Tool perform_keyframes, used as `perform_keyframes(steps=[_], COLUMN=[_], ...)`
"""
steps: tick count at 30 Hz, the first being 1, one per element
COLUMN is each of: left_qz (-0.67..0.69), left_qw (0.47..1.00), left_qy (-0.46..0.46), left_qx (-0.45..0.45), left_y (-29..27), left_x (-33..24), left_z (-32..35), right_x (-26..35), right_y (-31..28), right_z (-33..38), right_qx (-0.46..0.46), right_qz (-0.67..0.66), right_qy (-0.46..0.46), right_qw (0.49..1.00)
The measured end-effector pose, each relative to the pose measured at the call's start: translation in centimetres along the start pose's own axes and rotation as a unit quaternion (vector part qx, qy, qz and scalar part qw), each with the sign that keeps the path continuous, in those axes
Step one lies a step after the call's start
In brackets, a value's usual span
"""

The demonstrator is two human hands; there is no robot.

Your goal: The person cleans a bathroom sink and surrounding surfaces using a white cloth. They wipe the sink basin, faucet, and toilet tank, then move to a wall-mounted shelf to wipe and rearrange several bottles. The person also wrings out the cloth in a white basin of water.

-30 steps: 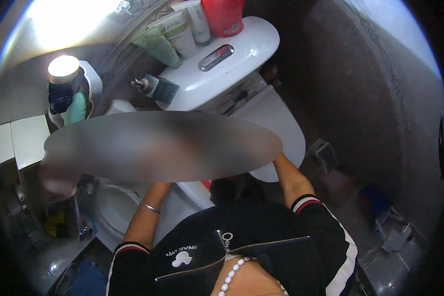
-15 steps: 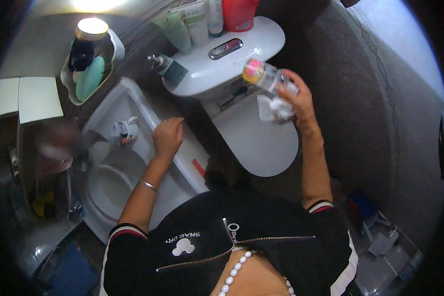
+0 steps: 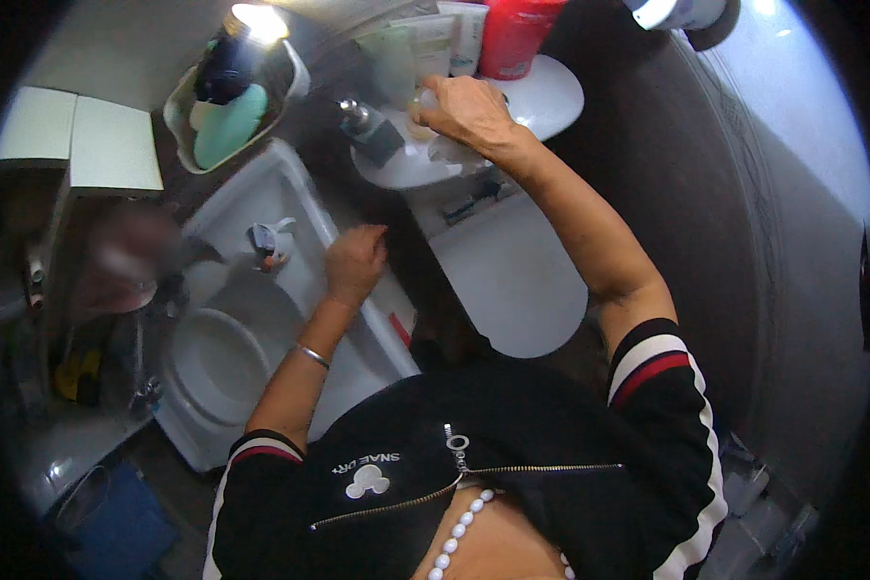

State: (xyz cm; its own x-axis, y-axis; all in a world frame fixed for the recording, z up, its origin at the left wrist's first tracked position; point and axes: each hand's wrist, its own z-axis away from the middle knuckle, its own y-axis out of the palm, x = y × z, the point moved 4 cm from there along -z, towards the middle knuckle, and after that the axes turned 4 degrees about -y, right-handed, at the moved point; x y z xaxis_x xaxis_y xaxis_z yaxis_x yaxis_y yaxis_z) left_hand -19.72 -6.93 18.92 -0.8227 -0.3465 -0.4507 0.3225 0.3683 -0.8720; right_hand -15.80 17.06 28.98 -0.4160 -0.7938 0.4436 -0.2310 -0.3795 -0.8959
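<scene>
On the toilet tank lid [image 3: 541, 97] we see a red canister [image 3: 512, 34], a white tube [image 3: 467, 34] and a dark pump bottle [image 3: 372, 135]. Our right hand [image 3: 469, 111], arm outstretched, wraps its fingers around a small clear bottle [image 3: 421, 104] there. Our left hand [image 3: 355, 263] hovers half-curled, holding nothing, over the white sink [image 3: 290, 193].

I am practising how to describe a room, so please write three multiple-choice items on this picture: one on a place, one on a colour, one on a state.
1. Where is the right hand?
A. over the toilet tank top
B. in the sink
C. on the floor

2. What colour is the tall container at the back of the tank top?
A. blue
B. red
C. yellow

3. How is the toilet lid?
A. up
B. missing
C. down

Answers: 1 A, the hand reaches over the white tank top; 2 B, it is plainly red; 3 C, the white lid lies flat.
</scene>
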Motion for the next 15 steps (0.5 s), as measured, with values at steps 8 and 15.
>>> perform_keyframes(steps=[8, 15], left_qz=[0.004, 0.001], left_qw=[1.000, 1.000], left_qy=[-0.021, -0.018], left_qx=[-0.008, -0.002], left_y=[-0.3, -0.7], left_x=[-0.1, -0.4], left_z=[0.0, 0.0], right_x=[-0.2, -1.2], right_y=[0.9, -1.1], right_z=[-3.1, 1.1], right_qx=[-0.005, -0.068], right_qz=[0.000, -0.094], right_qy=[-0.010, 0.062], right_qw=[1.000, 0.991])
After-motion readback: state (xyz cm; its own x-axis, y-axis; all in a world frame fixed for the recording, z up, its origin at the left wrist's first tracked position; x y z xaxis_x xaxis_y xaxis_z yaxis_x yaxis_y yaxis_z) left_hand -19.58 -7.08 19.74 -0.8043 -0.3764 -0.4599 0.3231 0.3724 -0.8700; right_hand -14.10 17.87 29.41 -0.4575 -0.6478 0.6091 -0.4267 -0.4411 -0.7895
